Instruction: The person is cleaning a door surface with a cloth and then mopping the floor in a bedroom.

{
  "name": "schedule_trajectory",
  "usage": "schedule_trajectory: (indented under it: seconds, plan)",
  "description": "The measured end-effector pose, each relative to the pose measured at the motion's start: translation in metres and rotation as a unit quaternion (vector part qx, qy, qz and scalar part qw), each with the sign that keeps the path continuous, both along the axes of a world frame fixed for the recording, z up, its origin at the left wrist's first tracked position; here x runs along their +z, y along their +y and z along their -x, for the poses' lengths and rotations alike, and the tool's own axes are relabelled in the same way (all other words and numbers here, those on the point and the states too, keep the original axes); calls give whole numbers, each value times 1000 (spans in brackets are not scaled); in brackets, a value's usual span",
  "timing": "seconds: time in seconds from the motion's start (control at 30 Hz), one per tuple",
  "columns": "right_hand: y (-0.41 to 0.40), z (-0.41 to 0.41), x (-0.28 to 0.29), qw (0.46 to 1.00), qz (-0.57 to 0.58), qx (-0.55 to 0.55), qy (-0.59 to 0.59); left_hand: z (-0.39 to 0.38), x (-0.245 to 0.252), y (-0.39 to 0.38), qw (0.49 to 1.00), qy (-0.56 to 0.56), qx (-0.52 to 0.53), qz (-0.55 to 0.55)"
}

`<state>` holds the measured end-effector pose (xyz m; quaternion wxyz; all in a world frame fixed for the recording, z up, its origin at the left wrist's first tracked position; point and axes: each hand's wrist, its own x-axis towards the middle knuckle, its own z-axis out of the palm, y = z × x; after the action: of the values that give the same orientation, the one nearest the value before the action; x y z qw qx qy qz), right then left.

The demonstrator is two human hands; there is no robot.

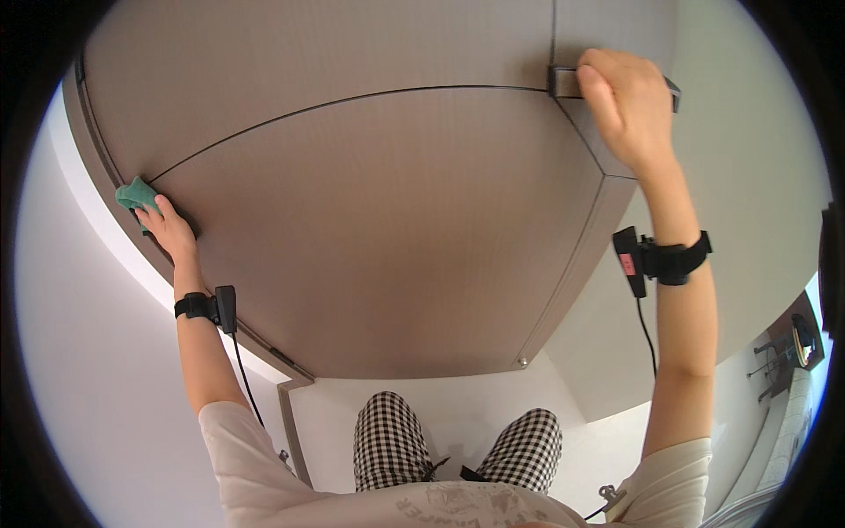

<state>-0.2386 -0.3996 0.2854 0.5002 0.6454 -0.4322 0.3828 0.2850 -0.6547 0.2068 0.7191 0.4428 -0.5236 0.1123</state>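
Observation:
Before me stands a brown wood-grain door [396, 244] with thin dark inlaid lines. My left hand [168, 228] presses a crumpled green cloth [137, 193] against the door's left edge, beside the frame, where one dark line ends. At upper right, my right hand [627, 105] is wrapped around a dark metal door handle [566, 83]. Parts of the handle show on both sides of the fist. The palm side of each hand is hidden from view.
A brown door frame [99, 152] and a pale wall [99, 369] run along the left. A light wall [733, 198] rises at the right. Wrist-strapped black devices [226, 309] trail cables along both arms. A small doorstop [523, 362] sits near the door's bottom corner. Far right, a swivel chair [772, 356] stands.

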Motion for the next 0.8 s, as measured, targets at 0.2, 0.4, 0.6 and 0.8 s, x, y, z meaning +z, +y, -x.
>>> schedule_trajectory:
  seconds: [0.2, 0.4, 0.6, 0.8]
  plan:
    - [-3, -11, 22, 999, -26, 46, -3, 97, 75, 43, 981, -120, 79, 134]
    - [16, -38, 38, 994, -100, 7, -32, 283, 71, 134, 910, -362, 81, 186]
    - [33, -89, 25, 992, -99, 63, -42, 366, 6, 155, 840, -506, -52, 189]
    - [-12, -40, 16, 994, -92, 12, -54, 363, -24, 149, 795, -543, -78, 257]
